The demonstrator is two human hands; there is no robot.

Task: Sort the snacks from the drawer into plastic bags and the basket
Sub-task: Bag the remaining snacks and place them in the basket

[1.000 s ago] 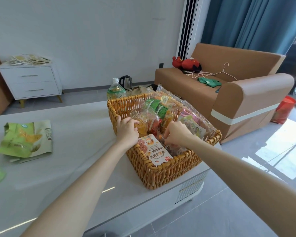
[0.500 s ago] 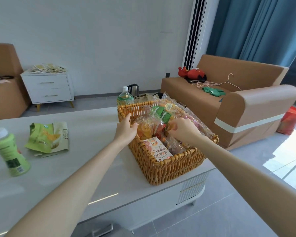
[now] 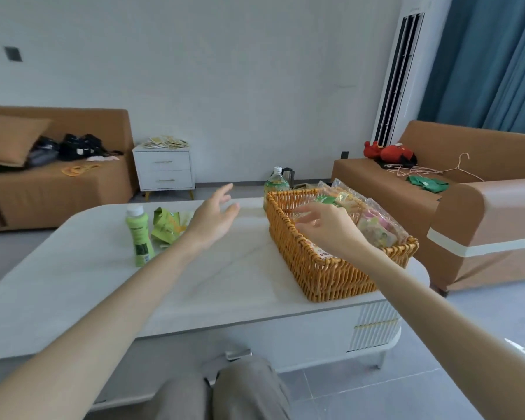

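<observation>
A pale wall backs the room, with a tall white air conditioner [image 3: 403,71] and blue curtains [image 3: 491,56] at the right and tan sofas on both sides. The left sofa [image 3: 58,189] carries a cushion and black bags [image 3: 76,147]. The right sofa [image 3: 497,207] holds a red plush toy [image 3: 388,151], wire hangers [image 3: 455,169] and a green cloth [image 3: 426,183]. Beside the left sofa stands a white nightstand [image 3: 164,168] with loose packets [image 3: 165,142] piled on top. In front lies a white marbled tabletop [image 3: 103,283], and the person's knees in grey trousers [image 3: 225,389] show below its near edge. A wicker basket [image 3: 331,277] sits at the right end of the tabletop, crammed with snack packets [image 3: 376,228] that rise above its rim. The right hand [image 3: 325,225] hangs over the near part of the basket with its fingers loosely bent among the wrappers. It covers the packets beneath it, so I cannot tell whether it pinches one. The right forearm crosses the near right corner of the basket, and the edge of a labelled box [image 3: 325,253] peeks out under the wrist. The left hand [image 3: 215,218] is raised over the middle of the tabletop, well apart from the basket, fingers spread wide and holding nothing. Its wrist overlaps a crumpled green snack bag [image 3: 167,227] lying on the tabletop. A green bottle [image 3: 140,237] with a white cap stands upright just beside that bag. Beyond the far end of the basket, a large green drink bottle [image 3: 275,184] and a dark kettle [image 3: 288,175] are partly hidden.
</observation>
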